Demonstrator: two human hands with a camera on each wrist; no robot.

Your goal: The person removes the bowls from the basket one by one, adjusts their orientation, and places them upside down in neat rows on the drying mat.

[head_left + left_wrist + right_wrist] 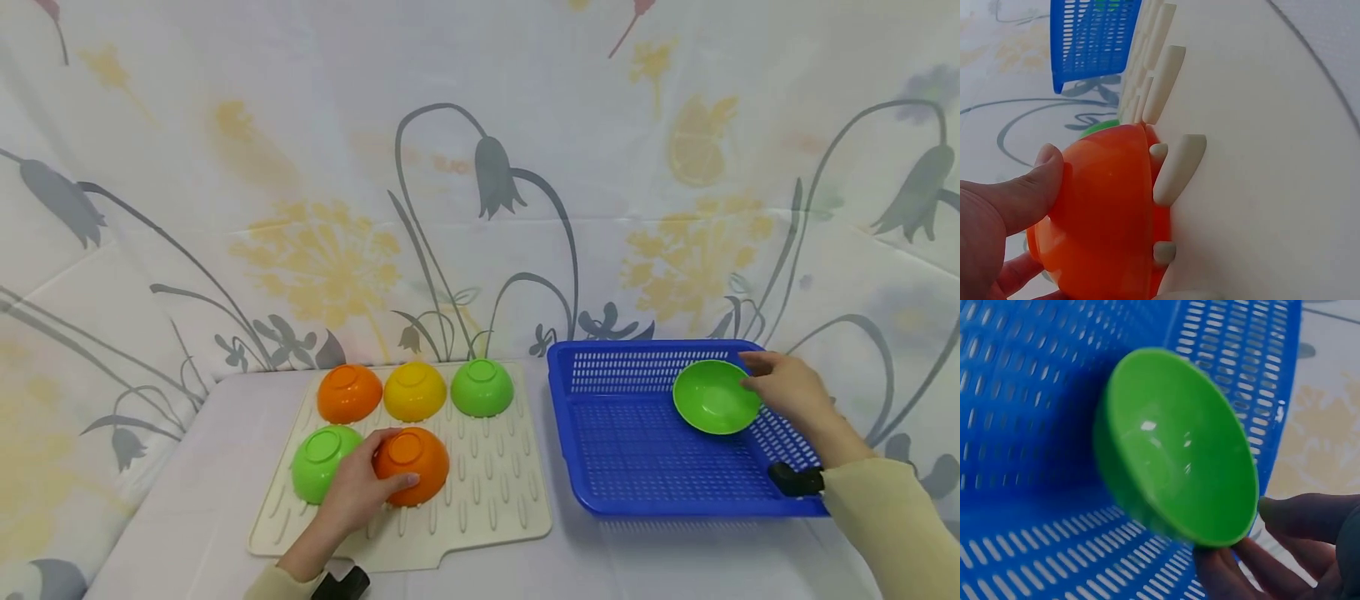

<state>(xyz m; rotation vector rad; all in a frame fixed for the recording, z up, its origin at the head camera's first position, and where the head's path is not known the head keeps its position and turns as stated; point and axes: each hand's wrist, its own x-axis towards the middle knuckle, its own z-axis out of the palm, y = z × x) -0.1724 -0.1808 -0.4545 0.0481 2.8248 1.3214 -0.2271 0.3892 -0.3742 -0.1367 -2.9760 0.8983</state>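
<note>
My left hand (352, 496) grips an orange bowl (426, 471) that stands upside down on a cream ridged drying mat (397, 552). In the left wrist view the thumb (1038, 187) lies on the bowl's outer side, and its rim is down among the mat's pegs. On the right, my right hand (795, 396) holds a green bowl (712, 404) by its rim, thumb on one side and fingers beneath. That bowl sits tilted within the blue basket (697, 507), hollow side showing, close to the basket's right wall.
Upside down on the mat are another orange bowl (348, 400), a yellow bowl (414, 398), a green bowl (482, 393) at the back and one more green bowl (318, 471) left of my left hand. A flowered cloth (480, 275) hangs behind.
</note>
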